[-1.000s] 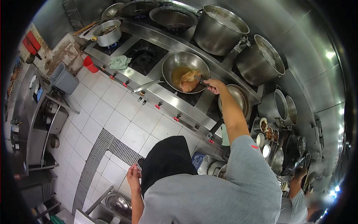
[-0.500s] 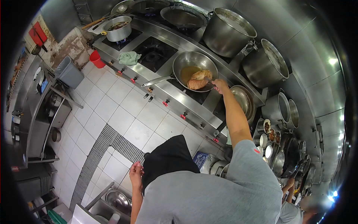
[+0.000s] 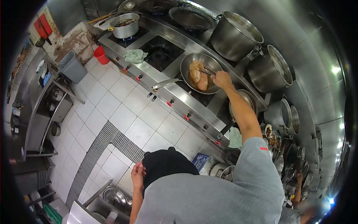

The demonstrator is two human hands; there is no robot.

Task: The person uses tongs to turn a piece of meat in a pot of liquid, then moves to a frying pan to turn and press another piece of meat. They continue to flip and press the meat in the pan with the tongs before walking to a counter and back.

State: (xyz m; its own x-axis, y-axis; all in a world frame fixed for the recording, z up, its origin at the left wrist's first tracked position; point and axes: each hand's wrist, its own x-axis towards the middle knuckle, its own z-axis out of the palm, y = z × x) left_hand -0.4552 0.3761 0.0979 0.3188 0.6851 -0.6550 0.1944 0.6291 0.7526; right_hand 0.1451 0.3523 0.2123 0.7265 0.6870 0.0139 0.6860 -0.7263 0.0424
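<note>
My right hand (image 3: pixel 222 79) is closed around metal tongs (image 3: pixel 209 71), whose tips touch browned pieces of meat (image 3: pixel 198 75). The meat sits toward the left and lower middle of a steel frying pan (image 3: pixel 215 61) on the stove. The pan's long handle (image 3: pixel 166 83) points toward the front edge of the stove, and no hand is on it. Beside a dark cloth garment (image 3: pixel 166 164), my left hand (image 3: pixel 138 171) hangs low with its fingers curled in and nothing visible in them.
Two tall pots (image 3: pixel 236 35) (image 3: pixel 269 70) stand behind the pan. A smaller pot (image 3: pixel 125 26) sits over a lit burner at the left. A green cloth (image 3: pixel 135 56) lies on the stove's front edge. At the lower right, a co-worker's arm (image 3: pixel 298 188) shows.
My right hand has moved the tongs, and the meat has shifted toward the left side of the pan and turned. The whole view has moved slightly.
</note>
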